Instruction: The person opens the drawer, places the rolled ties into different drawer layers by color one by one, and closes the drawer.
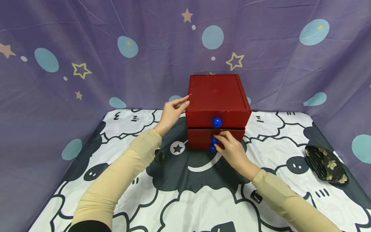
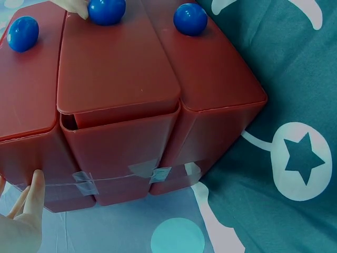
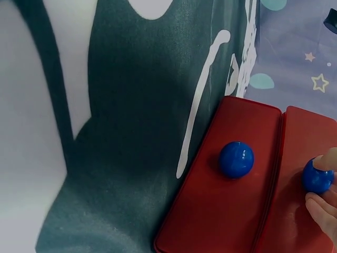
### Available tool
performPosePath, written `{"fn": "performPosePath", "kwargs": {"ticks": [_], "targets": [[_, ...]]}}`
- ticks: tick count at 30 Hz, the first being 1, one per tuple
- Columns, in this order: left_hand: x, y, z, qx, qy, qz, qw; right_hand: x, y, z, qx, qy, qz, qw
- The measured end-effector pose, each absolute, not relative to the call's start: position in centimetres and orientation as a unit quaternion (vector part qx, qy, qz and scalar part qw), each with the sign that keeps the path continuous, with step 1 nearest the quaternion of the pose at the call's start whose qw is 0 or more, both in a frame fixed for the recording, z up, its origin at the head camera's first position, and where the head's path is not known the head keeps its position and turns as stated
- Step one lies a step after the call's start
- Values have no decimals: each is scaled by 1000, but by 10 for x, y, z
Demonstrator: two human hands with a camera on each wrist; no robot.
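Note:
A red three-drawer unit [image 1: 215, 93], with a round blue knob on each drawer, stands at the back of the table. My right hand [image 1: 233, 149] pinches the middle drawer's knob [image 3: 317, 179] between thumb and fingers. In the left wrist view, the middle drawer [image 2: 118, 63] juts out slightly, leaving a narrow gap at its edge. Both the top knob [image 1: 217, 122] and the bottom knob [image 3: 236, 159] are untouched. My left hand [image 1: 171, 112] rests extended fingers against the unit's left side, near its upper edge.
A dark folded floral cloth item [image 1: 326, 164] lies at the table's right side. A cartoon-sheep cloth [image 1: 203, 206] covers the table. Behind the unit hangs a purple curtain [image 1: 162, 71] with stars and ovals.

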State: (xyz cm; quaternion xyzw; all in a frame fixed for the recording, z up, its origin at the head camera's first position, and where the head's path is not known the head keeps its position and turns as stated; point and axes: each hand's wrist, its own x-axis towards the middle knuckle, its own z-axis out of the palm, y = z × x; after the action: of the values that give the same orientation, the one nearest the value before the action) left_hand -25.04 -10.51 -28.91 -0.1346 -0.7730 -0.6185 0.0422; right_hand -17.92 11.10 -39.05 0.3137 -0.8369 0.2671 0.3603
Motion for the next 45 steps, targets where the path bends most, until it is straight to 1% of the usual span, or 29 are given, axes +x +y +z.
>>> {"fn": "performPosePath", "kwargs": {"ticks": [4, 10, 17, 28, 38, 45], "targets": [[-243, -104, -281, -130, -777, -615, 33, -181, 111, -390, 311, -839, 269, 356], [-259, -108, -298, -136, -773, -618, 39, -183, 110, -390, 309, -840, 275, 352], [-258, -107, -298, -138, -776, -613, 51, -186, 110, -390, 308, -838, 282, 352], [-257, -107, -297, -136, -773, -619, 44, -188, 110, -391, 307, -838, 283, 351], [-258, -106, -298, -136, -775, -615, 51, -190, 111, -392, 303, -836, 287, 355], [-258, -106, -298, -134, -776, -614, 55, -189, 111, -391, 305, -835, 298, 347]]}}
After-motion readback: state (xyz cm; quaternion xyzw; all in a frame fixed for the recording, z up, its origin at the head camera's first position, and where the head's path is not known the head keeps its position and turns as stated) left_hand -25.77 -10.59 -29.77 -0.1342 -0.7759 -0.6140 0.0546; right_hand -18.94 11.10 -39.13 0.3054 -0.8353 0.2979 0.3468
